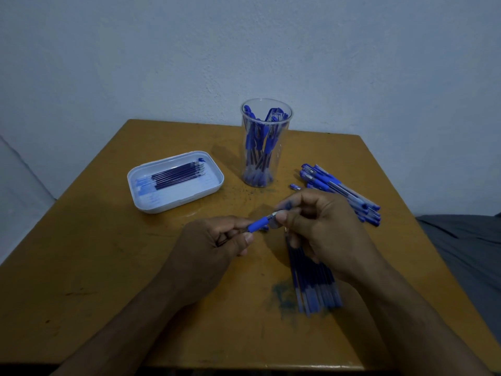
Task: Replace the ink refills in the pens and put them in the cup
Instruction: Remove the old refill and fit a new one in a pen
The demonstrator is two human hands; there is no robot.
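Both hands' grip angles pen (259,222) up-right.

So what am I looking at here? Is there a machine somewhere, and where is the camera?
No machine: a person works with two bare hands, and the one camera sits on their head, looking forward and down. The left hand grips a pen by its blue grip, while the right hand pinches its tip end. On the brown table stand a clear cup holding pens, a white tray of refills, a pile of pens to the right, and a bundle of refills partly under the right hand. A small blue part lies by the pile.
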